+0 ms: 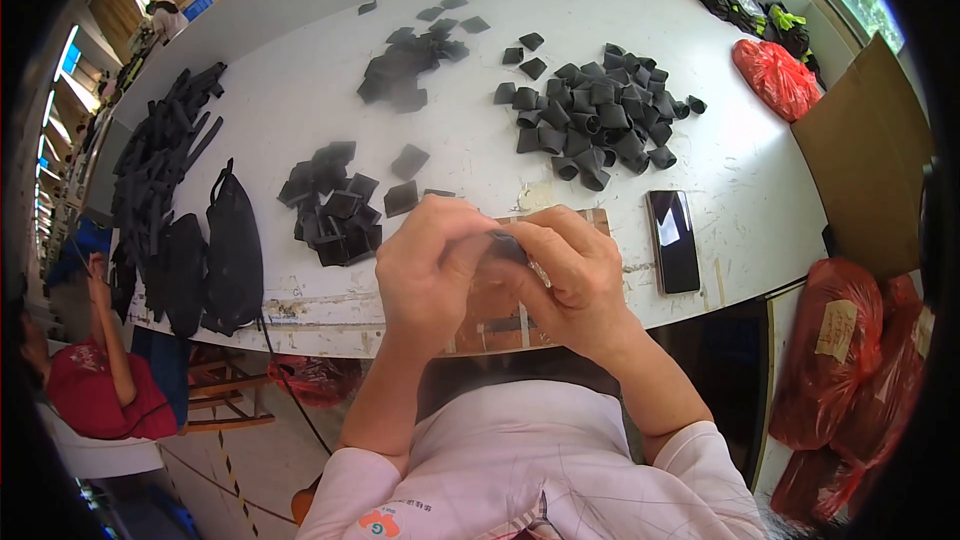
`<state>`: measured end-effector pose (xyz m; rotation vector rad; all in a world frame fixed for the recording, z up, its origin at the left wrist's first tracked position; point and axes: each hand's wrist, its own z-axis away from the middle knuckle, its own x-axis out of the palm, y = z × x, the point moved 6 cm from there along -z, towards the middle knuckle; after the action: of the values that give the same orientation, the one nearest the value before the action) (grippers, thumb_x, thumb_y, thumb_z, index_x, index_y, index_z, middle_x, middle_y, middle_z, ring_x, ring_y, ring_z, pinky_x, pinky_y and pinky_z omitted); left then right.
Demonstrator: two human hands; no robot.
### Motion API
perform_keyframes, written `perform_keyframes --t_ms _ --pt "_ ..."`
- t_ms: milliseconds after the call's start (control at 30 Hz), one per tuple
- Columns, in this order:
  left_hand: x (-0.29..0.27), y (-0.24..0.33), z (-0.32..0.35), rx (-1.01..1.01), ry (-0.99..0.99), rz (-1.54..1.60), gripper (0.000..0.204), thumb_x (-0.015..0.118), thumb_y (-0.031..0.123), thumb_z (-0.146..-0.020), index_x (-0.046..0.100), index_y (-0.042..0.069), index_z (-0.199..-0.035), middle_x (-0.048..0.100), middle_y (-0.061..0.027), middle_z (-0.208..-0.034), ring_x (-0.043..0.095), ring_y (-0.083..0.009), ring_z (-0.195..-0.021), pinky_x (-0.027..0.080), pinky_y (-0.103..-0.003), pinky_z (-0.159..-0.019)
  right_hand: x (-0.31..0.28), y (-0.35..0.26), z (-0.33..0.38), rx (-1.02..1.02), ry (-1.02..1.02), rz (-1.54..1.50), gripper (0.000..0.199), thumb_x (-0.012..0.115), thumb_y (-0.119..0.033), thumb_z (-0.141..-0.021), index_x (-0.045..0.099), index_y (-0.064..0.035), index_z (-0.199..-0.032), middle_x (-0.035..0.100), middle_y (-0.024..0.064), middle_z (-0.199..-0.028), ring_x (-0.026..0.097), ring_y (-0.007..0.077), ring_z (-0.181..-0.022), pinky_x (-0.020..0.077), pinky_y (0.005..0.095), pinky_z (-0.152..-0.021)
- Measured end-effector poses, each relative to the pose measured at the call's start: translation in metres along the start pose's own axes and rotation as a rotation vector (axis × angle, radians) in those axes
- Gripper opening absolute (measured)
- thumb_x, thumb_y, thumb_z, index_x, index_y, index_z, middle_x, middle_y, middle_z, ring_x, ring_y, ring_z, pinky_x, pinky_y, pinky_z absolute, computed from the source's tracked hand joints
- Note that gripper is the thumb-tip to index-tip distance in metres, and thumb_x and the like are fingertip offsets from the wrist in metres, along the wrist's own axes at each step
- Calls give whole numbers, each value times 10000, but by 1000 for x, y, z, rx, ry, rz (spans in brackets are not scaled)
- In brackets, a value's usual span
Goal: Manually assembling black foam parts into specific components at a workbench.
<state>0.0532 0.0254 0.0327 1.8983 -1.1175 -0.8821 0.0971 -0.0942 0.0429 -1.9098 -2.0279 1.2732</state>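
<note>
Close to the table's front edge, my left hand and my right hand meet with fingers pinched together. Between them is a small dark piece of sheet material, mostly covered by the fingers. Below the hands lies a brown, taped board. Left of my left hand is a heap of flat black squares, with a single square close to the knuckles. Beyond the hands, to the right, sits a pile of black pieces curled into short tubes.
Another heap of black squares lies farther back. Long black strips and dark pouches line the left side. A phone lies right. Red bags and cardboard stand at the right edge. A person in red sits left.
</note>
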Motion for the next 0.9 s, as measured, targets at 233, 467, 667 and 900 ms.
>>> perform_keyframes --t_ms 233,467,667,900 --pt "-2 -4 3 58 107 29 86 561 -40 -775 576 -2 -849 559 -85 -813 539 -153 -710 437 -233 -642 12 17 8 34 55 -158 154 685 -66 -655 571 -18 -747 502 67 -677 485 210 -577 395 302 -487" --pt "4 4 2 37 7 32 125 569 46 -798 591 17 -918 570 -69 -840 540 -150 -759 426 -234 -671 6 3 8 -78 171 -5 168 685 -50 -649 580 -10 -774 506 71 -683 486 194 -572 398 284 -482" --pt "-1 -22 5 -182 76 656 125 535 98 -843 582 13 -922 580 -75 -849 540 -176 -797 435 -282 -722 1 3 -5 207 -34 -309 176 694 -50 -656 609 -11 -805 531 68 -692 521 151 -540 411 266 -468" --pt "4 -39 16 -314 63 1248 113 531 112 -848 575 47 -929 521 -88 -917 476 -248 -959 446 -338 -801 2 3 -7 135 31 -189 143 683 -21 -651 609 -7 -772 527 72 -668 527 184 -556 415 277 -480"
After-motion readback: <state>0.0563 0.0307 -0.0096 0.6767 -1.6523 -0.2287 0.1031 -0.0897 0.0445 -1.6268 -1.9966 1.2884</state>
